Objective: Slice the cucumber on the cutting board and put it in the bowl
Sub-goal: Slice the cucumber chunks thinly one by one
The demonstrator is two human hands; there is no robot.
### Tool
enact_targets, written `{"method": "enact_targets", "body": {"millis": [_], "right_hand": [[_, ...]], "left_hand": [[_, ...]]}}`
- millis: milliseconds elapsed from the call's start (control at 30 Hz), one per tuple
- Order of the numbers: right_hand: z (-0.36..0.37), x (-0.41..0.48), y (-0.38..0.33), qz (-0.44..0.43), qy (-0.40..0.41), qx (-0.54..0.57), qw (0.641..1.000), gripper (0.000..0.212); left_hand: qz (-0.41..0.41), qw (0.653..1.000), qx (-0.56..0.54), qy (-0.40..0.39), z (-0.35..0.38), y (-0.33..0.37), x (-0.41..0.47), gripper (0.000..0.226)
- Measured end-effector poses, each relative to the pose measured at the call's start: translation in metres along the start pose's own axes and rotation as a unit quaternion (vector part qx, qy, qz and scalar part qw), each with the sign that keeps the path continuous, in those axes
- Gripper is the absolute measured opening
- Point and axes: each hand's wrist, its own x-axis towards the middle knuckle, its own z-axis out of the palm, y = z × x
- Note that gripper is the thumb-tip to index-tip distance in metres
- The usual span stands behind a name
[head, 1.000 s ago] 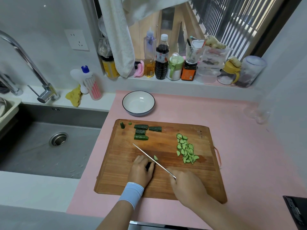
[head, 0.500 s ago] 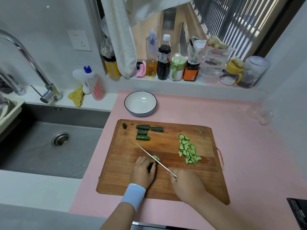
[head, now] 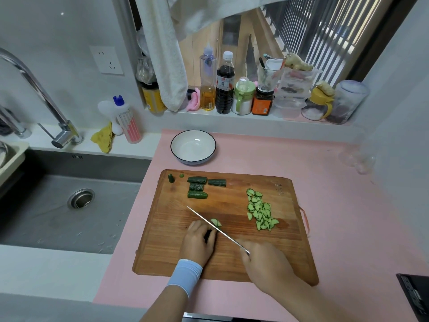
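Note:
On the wooden cutting board (head: 162, 240) my left hand (head: 197, 242) curls over a short dark cucumber piece (head: 208, 235), mostly hidden under the fingers. My right hand (head: 264, 261) grips the handle of a knife (head: 213, 226), whose blade runs diagonally along the left hand's fingers. A couple of fresh slices (head: 216, 222) lie just right of the blade. A pile of thin slices (head: 260, 212) lies at the board's right. Several uncut cucumber chunks (head: 197, 187) sit at the board's far left. The white bowl (head: 193, 146) with a dark rim stands beyond the board, nothing in it.
A steel sink (head: 69, 205) with a faucet (head: 34, 89) lies to the left. Bottles and jars (head: 225, 84) line the window ledge behind the bowl. A towel (head: 167, 54) hangs above the ledge. A dark device corner (head: 415, 296) sits at bottom right on the pink mat (head: 348, 205).
The knife has kept cutting beside the left hand, and another slice lies next to the blade. Both hands stay in the same spot on the board.

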Motion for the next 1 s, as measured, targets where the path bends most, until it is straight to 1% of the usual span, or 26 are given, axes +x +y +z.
{"method": "enact_targets", "body": {"millis": [33, 100, 133, 233, 300, 467, 667, 800, 933, 1000], "right_hand": [[0.000, 0.000, 0.000, 0.003, -0.004, 0.000, 1.000, 0.028], [0.000, 0.002, -0.002, 0.009, -0.011, -0.003, 1.000, 0.024], [0.001, 0.004, -0.003, 0.014, -0.016, -0.004, 1.000, 0.023], [0.002, 0.012, -0.007, 0.042, -0.034, 0.009, 0.998, 0.030], [0.003, 0.017, -0.009, 0.048, -0.040, 0.015, 0.998, 0.029], [0.006, 0.018, -0.010, 0.042, -0.034, 0.011, 0.998, 0.023], [0.004, 0.013, -0.014, 0.028, -0.019, -0.007, 0.999, 0.020], [0.003, 0.002, -0.008, 0.006, -0.004, -0.001, 1.000, 0.028], [0.000, 0.000, -0.004, 0.005, -0.016, -0.001, 1.000, 0.025], [0.000, 0.001, -0.004, 0.009, -0.015, 0.004, 1.000, 0.026]], "left_hand": [[0.003, 1.000, 0.000, 0.003, 0.001, -0.001, 0.000, 0.009], [0.004, 1.000, -0.004, 0.002, 0.001, -0.002, 0.000, 0.005], [-0.001, 1.000, -0.006, 0.001, 0.000, 0.000, 0.001, 0.008], [0.000, 1.000, -0.017, 0.003, 0.002, -0.001, 0.002, 0.014], [0.000, 1.000, -0.018, 0.006, 0.002, -0.002, 0.001, 0.014], [0.015, 1.000, 0.000, 0.005, 0.002, 0.000, -0.001, 0.010], [0.012, 1.000, 0.011, 0.013, 0.001, -0.001, -0.001, 0.014], [0.012, 1.000, 0.004, 0.020, 0.000, -0.001, -0.001, 0.009], [0.005, 1.000, 0.003, 0.017, 0.000, 0.000, -0.001, 0.020], [0.002, 1.000, -0.001, 0.016, -0.001, 0.000, -0.001, 0.020]]}}
